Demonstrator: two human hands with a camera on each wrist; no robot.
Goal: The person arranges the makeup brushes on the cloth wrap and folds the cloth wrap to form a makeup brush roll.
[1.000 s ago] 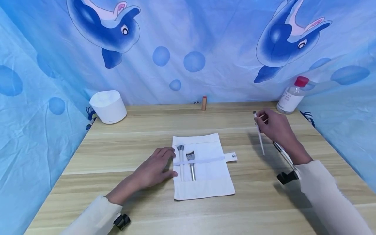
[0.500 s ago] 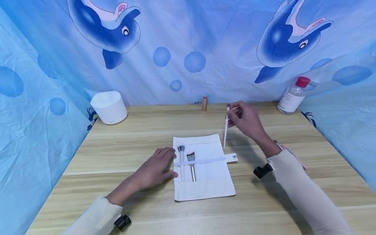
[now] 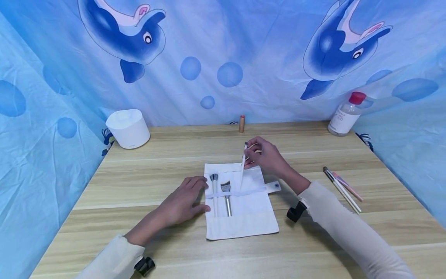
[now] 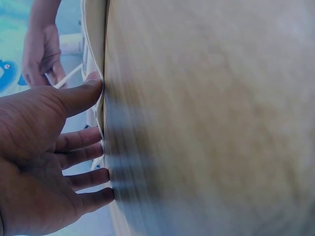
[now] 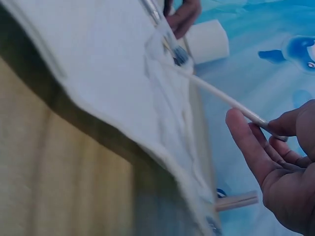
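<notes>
A white cloth brush roll (image 3: 244,226) lies unfolded on the table, an elastic band (image 3: 251,191) across its middle. Under the band sit a round-headed makeup brush (image 3: 214,190) and a flat, wide-headed makeup brush (image 3: 226,193). My right hand (image 3: 265,155) pinches a slim white makeup brush (image 5: 221,96) near its dark head; its handle points down, the lower end right at the band, right of the flat brush. My left hand (image 3: 182,199) rests at the roll's left edge, its thumb and fingertips touching the cloth (image 4: 93,49) with the fingers extended.
Several slim brushes (image 3: 343,190) lie on the table at the right. A white container (image 3: 128,130) stands back left, a brown tube (image 3: 242,124) at the back middle, and a red-capped bottle (image 3: 345,114) back right. A snap tab (image 3: 273,187) sticks out from the roll's right side.
My right hand has carried the slim white brush leftward from the table's right side and lowered it over the roll. The left hand has stayed at the roll's edge.
</notes>
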